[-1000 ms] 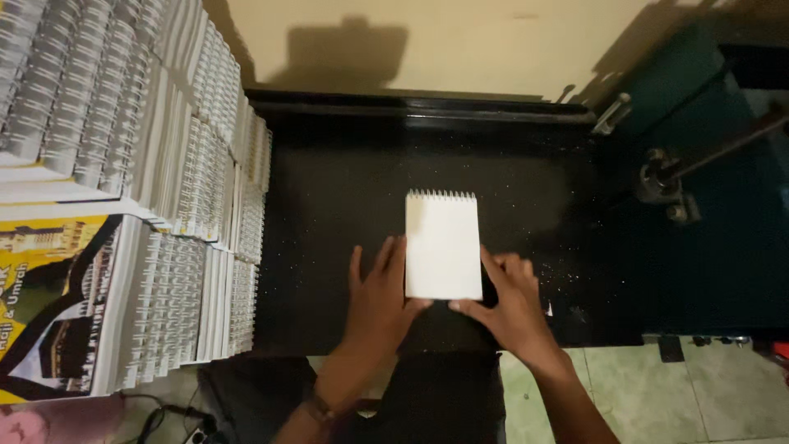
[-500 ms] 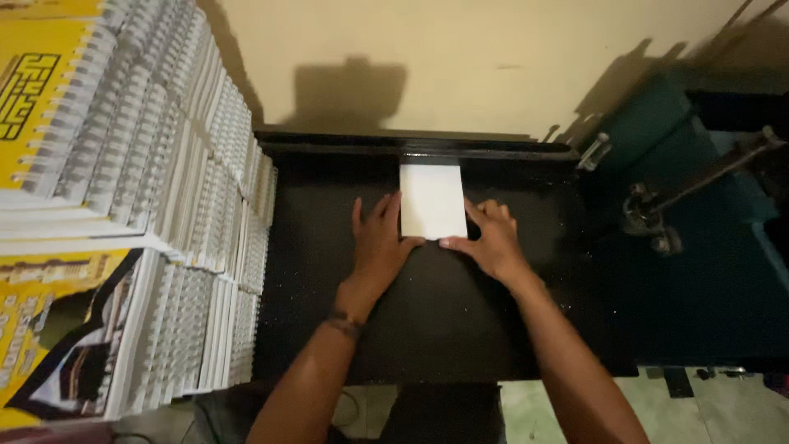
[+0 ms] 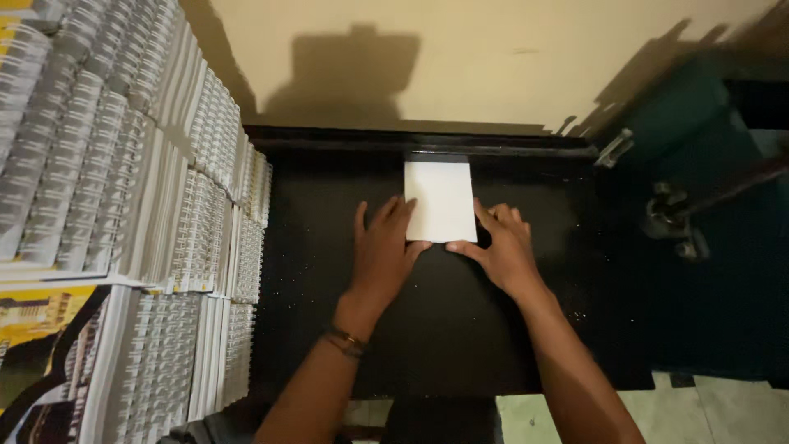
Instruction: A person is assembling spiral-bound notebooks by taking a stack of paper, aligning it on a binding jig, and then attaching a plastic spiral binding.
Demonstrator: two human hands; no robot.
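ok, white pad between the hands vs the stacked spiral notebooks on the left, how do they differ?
The white pad lies single and flat on the black table; the spiral notebooks sit in overlapping stacks. The pad's face is plain white; some notebooks show yellow covers. The pad's binding is hidden against the back bar; the notebooks' coils show. Both are rectangular paper goods.

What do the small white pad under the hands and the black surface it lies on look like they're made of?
The small white pad looks like matte paper: flat, square-cornered, no sheen. The black surface is probably painted metal, smooth and speckled with pale bits. Both hands, left and right, touch the pad.
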